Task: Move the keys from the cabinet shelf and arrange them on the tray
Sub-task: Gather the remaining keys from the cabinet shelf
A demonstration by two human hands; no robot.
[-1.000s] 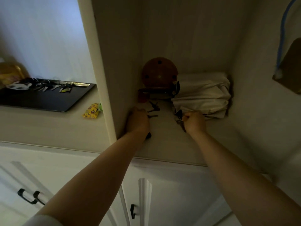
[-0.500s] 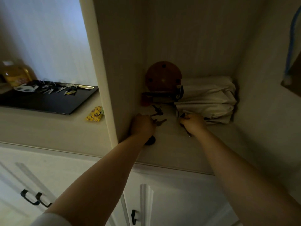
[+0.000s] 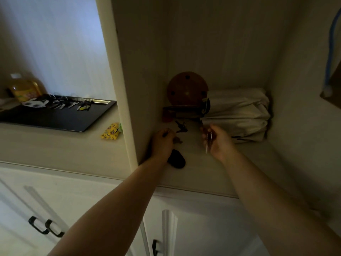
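keys (image 3: 181, 127) on shelf (image 3: 203, 169) between hands, tray (image 3: 55, 121) left on counter (image 3: 55, 148)

hands (image 3: 162, 143): 2 | trays (image 3: 55, 121): 1 | bottles (image 3: 25, 88): 1 | yellow packets (image 3: 110, 131): 1 | cloth bundles (image 3: 238, 113): 1

Glossy black tray (image 3: 55, 119), metal keys (image 3: 181, 127)

Dim pale cabinet (image 3: 144, 52) above white cupboard doors (image 3: 203, 228).
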